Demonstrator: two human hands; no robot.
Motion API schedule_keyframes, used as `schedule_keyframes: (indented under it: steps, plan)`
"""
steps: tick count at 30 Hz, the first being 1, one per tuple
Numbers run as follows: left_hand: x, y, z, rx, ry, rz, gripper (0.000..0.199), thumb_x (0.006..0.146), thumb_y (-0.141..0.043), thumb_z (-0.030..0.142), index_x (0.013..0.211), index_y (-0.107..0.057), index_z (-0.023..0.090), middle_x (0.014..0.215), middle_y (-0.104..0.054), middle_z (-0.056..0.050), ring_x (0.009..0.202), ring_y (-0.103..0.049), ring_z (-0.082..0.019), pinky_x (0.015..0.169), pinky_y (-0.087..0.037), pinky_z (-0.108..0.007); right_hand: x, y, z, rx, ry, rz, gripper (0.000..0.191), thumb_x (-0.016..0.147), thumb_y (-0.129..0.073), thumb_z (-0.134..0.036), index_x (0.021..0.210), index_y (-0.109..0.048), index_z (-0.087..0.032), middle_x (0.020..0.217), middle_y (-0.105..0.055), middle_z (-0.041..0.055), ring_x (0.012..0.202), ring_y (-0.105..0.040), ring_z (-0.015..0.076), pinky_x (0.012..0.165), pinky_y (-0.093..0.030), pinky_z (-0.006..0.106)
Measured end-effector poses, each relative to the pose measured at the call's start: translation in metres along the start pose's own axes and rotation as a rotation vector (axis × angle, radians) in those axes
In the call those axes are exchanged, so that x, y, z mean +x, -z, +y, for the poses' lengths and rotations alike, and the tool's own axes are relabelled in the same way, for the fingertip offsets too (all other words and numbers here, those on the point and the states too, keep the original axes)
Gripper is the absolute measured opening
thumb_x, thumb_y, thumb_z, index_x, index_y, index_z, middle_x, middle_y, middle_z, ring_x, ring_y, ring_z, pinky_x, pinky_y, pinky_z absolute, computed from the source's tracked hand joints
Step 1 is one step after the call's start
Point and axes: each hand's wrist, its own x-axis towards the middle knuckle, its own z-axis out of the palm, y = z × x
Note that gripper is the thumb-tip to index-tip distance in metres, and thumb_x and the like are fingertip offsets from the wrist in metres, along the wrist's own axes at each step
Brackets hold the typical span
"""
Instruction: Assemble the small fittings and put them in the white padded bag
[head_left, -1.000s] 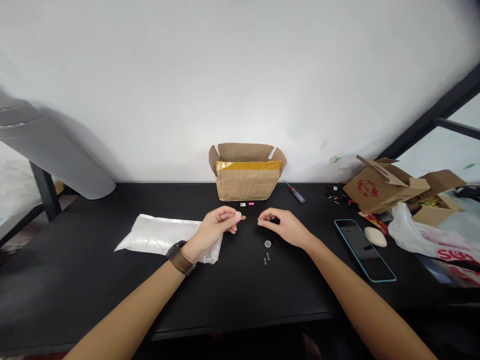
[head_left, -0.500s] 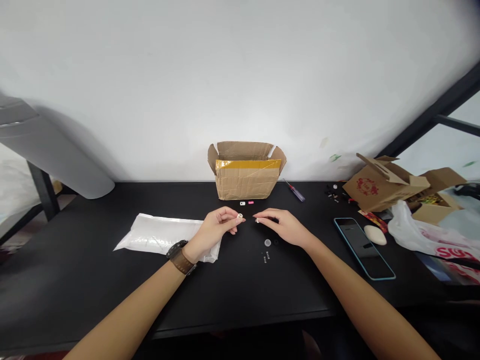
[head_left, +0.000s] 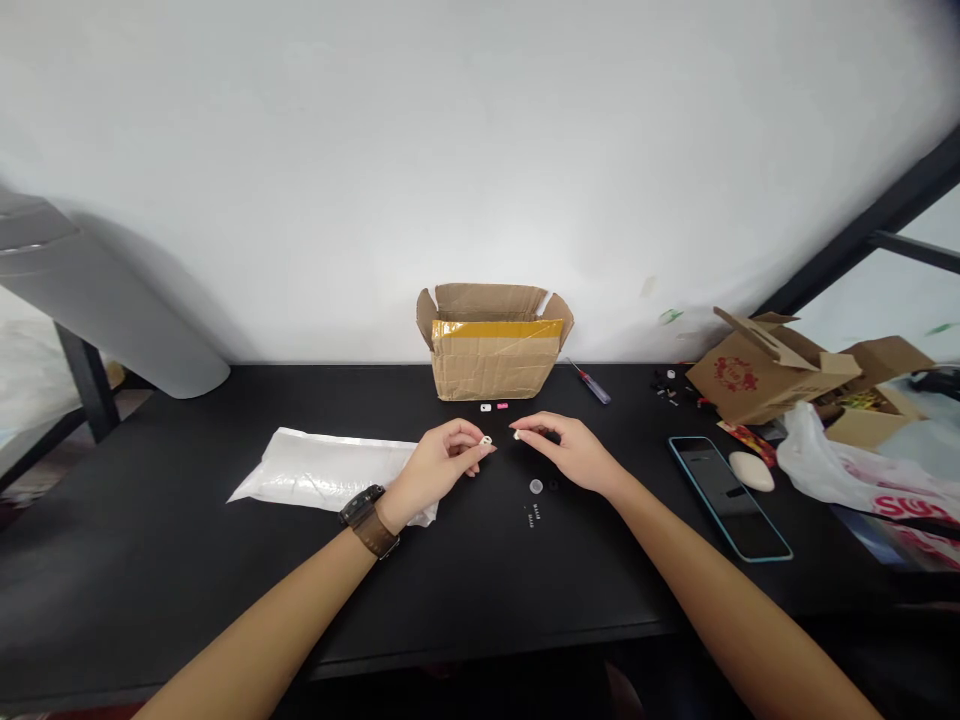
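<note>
My left hand [head_left: 442, 458], with a watch [head_left: 369, 520] on its wrist, pinches a small white ring-like part [head_left: 486, 441] between thumb and fingers. Across a narrow gap, my right hand [head_left: 571, 450] pinches a tiny white piece [head_left: 517, 434], too small to name. Below the right hand lie a round clear disc [head_left: 535, 486], a dark round piece [head_left: 553, 485] and two short rows of tiny metal bits [head_left: 534, 515], perhaps springs or screws. Beyond the hands, a small white piece [head_left: 485, 407] and a pink piece [head_left: 502, 406] rest before the cardboard box.
The open cardboard box [head_left: 495, 365] stands against the wall. A screwdriver [head_left: 592, 384] lies to its right. A white plastic packet [head_left: 322, 468] is under my left wrist. A phone [head_left: 729, 500], a white mouse-shaped object [head_left: 750, 470], a plastic bag [head_left: 832, 465] and another box [head_left: 772, 375] sit right.
My left hand has shifted slightly right with the white ring-like part, which has turned a little. The right hand has barely moved and keeps its pinch.
</note>
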Motion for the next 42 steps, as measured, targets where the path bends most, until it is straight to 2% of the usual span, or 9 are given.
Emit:
schedule_keyframes:
  steps: [7,17,29,42]
  plan:
    - [-0.001,-0.002,0.000,0.018,-0.007,-0.004,0.028,0.088,-0.075,0.043,0.096,-0.064,0.019,0.079,-0.068,0.000,0.066,-0.062,-0.013,0.068,-0.053,-0.026,-0.002,-0.006,-0.007,0.003,0.047,0.045,0.022,0.100,-0.062,-0.039,0.112,-0.077,-0.029,0.117,-0.076,0.0022,0.108,-0.070,0.0218,0.097,-0.054,0.036]
    - [0.000,-0.006,-0.002,0.038,-0.018,-0.023,0.028,0.089,-0.073,0.044,0.097,-0.067,0.018,0.083,-0.070,-0.001,0.069,-0.061,-0.012,0.068,-0.053,-0.026,-0.003,-0.025,-0.012,-0.113,0.224,0.094,0.021,0.102,-0.061,-0.028,0.115,-0.077,-0.029,0.113,-0.077,0.0021,0.107,-0.069,0.0218,0.097,-0.054,0.038]
    - [0.001,-0.006,-0.006,0.062,-0.012,-0.024,0.029,0.090,-0.072,0.047,0.097,-0.067,0.019,0.083,-0.070,-0.001,0.068,-0.061,-0.013,0.068,-0.052,-0.026,-0.002,-0.026,-0.011,-0.186,0.267,0.092,0.021,0.103,-0.059,-0.027,0.116,-0.075,-0.028,0.113,-0.077,0.0020,0.105,-0.069,0.0212,0.096,-0.054,0.038]
    - [0.001,-0.006,-0.004,0.077,-0.013,-0.038,0.029,0.090,-0.070,0.047,0.097,-0.066,0.020,0.081,-0.069,-0.001,0.071,-0.061,-0.014,0.070,-0.053,-0.028,-0.002,-0.027,-0.010,-0.300,0.383,0.070,0.020,0.104,-0.057,-0.026,0.116,-0.073,-0.024,0.111,-0.076,0.0037,0.099,-0.069,0.0203,0.094,-0.051,0.038]
